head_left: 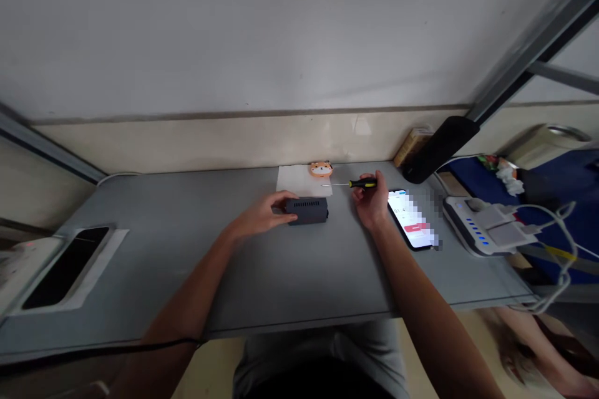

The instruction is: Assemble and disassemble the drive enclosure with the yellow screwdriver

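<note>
A dark, box-shaped device (307, 211) with a row of slots along its top edge lies on the grey table (290, 274). My left hand (264, 215) grips its left end between thumb and fingers. In my right hand (372, 201) is a black and yellow screwdriver (362, 183), its thin shaft pointing left, above the table. Behind the device lies a white paper (292, 179), with an orange and white animal-faced item (321, 169) at its back right corner. The screwdriver tip shows over the paper's right edge, apart from the device.
A lit phone (407, 218) lies right of my right hand, with a white power strip (477, 224) and cables beyond. A black cylinder (440, 149) leans at the back right beside a small box (412, 144). Another dark phone (68, 268) lies far left. Someone's bare leg shows lower right.
</note>
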A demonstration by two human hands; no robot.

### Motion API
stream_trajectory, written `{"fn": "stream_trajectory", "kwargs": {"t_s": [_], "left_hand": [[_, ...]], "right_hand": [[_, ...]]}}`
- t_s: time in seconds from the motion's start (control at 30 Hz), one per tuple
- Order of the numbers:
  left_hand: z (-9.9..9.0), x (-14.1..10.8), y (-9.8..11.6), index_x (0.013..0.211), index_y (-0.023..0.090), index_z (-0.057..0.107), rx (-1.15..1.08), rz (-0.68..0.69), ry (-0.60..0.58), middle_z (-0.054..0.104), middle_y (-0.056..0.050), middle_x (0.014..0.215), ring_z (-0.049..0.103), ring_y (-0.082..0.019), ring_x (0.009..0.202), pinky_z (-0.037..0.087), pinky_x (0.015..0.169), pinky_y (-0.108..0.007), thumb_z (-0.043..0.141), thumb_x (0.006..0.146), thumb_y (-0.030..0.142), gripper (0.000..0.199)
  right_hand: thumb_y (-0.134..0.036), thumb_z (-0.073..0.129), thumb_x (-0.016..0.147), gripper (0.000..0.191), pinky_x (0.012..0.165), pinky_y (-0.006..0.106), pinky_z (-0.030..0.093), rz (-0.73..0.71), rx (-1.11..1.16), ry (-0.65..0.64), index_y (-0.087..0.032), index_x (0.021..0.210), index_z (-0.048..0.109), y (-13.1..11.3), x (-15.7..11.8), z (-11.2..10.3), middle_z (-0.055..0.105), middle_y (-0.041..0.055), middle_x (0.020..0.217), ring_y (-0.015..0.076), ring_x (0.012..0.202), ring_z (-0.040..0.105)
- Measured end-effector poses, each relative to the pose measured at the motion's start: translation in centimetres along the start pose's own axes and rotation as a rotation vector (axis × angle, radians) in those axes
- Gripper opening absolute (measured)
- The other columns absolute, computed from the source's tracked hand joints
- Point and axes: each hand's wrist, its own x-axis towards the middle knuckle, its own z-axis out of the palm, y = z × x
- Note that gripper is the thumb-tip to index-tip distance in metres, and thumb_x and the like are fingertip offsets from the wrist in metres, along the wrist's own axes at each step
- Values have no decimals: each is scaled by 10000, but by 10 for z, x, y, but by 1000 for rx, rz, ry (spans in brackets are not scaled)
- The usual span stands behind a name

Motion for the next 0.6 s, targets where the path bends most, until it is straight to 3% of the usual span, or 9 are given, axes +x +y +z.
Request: {"fn": "stream_trajectory", "kwargs": {"t_s": [0.13, 0.23, 0.3, 0.43, 0.6], "left_hand": [[3, 2, -3, 1142, 211, 636, -28, -7, 31, 733, -75, 1063, 719, -231, 959, 586, 804, -358, 674, 893, 466, 359], [3, 2, -5, 1155, 215, 671, 53, -1, 71, 744, -76, 1076, 712, -230, 940, 584, 812, -365, 605, 952, 468, 331], [4, 3, -7, 1103, 220, 710, 132, 34, 89, 746, -72, 1051, 699, -231, 926, 578, 823, -372, 550, 992, 465, 313], [6, 6, -17, 1027, 214, 746, 264, 110, 114, 720, -78, 1012, 672, -237, 968, 565, 893, -394, 510, 1020, 453, 336], [12, 8, -27, 1069, 208, 730, 322, 100, 124, 683, -85, 1071, 654, -237, 1045, 559, 958, -409, 485, 1034, 429, 331]], "right_hand": [[-557, 715, 789, 414, 359, 202, 264, -135, -62, 106, -217, 608, 566, -1, 1, 1, 569, -59, 544, 46, 377, 376], [-531, 623, 856, 435, 396, 215, 295, -480, -242, 284, -223, 555, 564, -3, -7, -1, 536, -43, 528, 73, 427, 419], [-479, 556, 904, 457, 420, 243, 309, -721, -365, 323, -229, 522, 579, -5, -17, -5, 491, -33, 491, 96, 448, 421], [-371, 511, 930, 486, 456, 284, 308, -964, -510, 176, -238, 468, 581, -2, -43, -9, 481, -13, 453, 118, 452, 441], [-412, 522, 959, 525, 461, 318, 325, -1134, -676, -245, -254, 462, 586, 11, -59, -10, 484, -4, 411, 130, 410, 430]]}}
